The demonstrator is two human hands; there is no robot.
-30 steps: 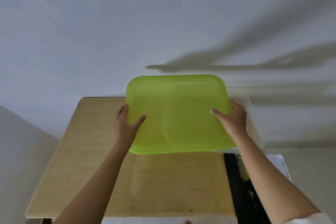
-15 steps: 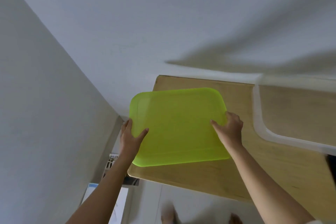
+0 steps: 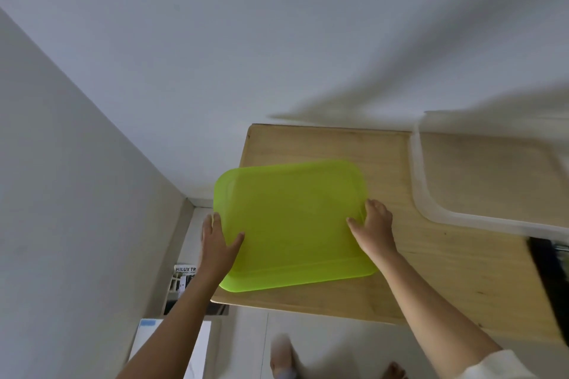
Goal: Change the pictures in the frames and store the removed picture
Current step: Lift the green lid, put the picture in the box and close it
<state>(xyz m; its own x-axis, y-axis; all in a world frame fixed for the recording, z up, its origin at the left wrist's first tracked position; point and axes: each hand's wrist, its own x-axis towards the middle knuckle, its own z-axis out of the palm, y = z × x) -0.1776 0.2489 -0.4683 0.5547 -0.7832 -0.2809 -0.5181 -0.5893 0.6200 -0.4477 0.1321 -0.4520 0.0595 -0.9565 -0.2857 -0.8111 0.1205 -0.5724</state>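
A translucent lime-green plastic lid [image 3: 292, 221] is held flat over the left end of a wooden table [image 3: 431, 271]. My left hand [image 3: 217, 243] grips its left edge, thumb on top. My right hand [image 3: 374, 224] grips its right edge, fingers curled over the rim. A clear plastic storage box [image 3: 421, 188] stands open on the table to the right of the lid. A dark picture frame [image 3: 551, 274] shows only partly at the table's right edge.
White walls meet in a corner at the left. A printed box [image 3: 181, 283] and a white sheet [image 3: 197, 344] lie on the floor beside the table's left end. Bare feet [image 3: 286, 357] stand below the table's front edge.
The view has swung left and down from the wall. The lid, held in both hands throughout, has moved from over the box to the table's left end.
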